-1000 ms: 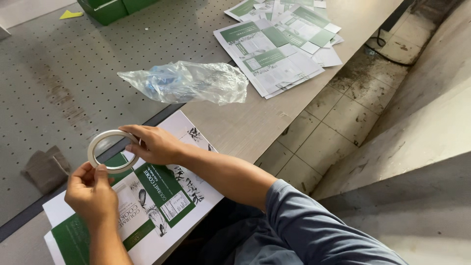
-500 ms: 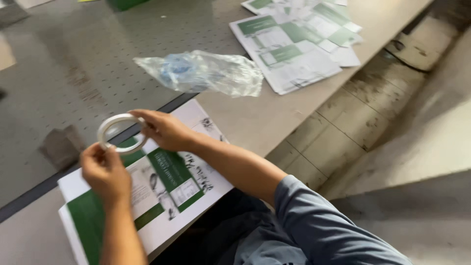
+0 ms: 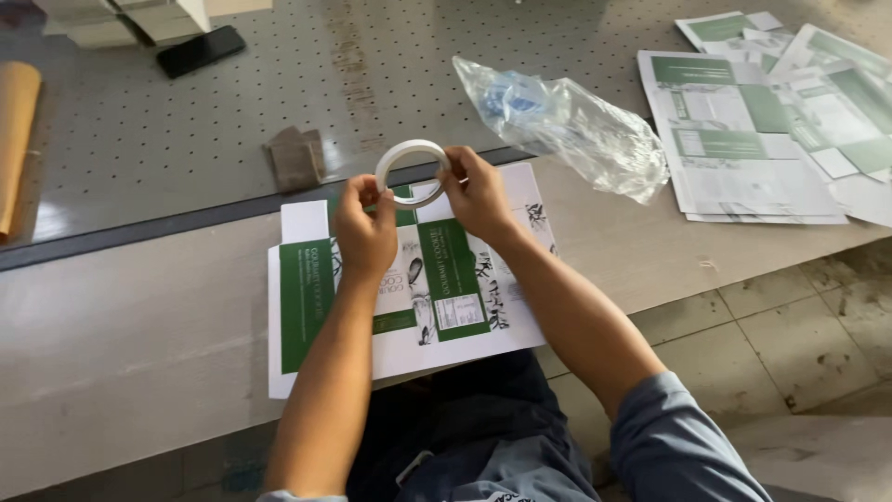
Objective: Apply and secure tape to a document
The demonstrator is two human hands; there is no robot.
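White tape roll (image 3: pixel 412 172) sat pinched between your two hands: your left hand (image 3: pixel 365 232) gripped its lower left edge, your right hand (image 3: pixel 478 195) clasped its right side. Beneath both hands lay a flat green-and-white printed carton sheet (image 3: pixel 307 297). Beyond your right hand rested a crumpled clear plastic bag (image 3: pixel 576 125).

Tape roll (image 3: pixel 412 173) above flat carton (image 3: pixel 409 279), plastic bag (image 3: pixel 567 125) right.

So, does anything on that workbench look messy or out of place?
Mildly. A crumpled clear plastic bag lies loose beside the fanned, overlapping printed sheets. The flat green-and-white carton overhangs the bench edge under both hands holding the tape roll.
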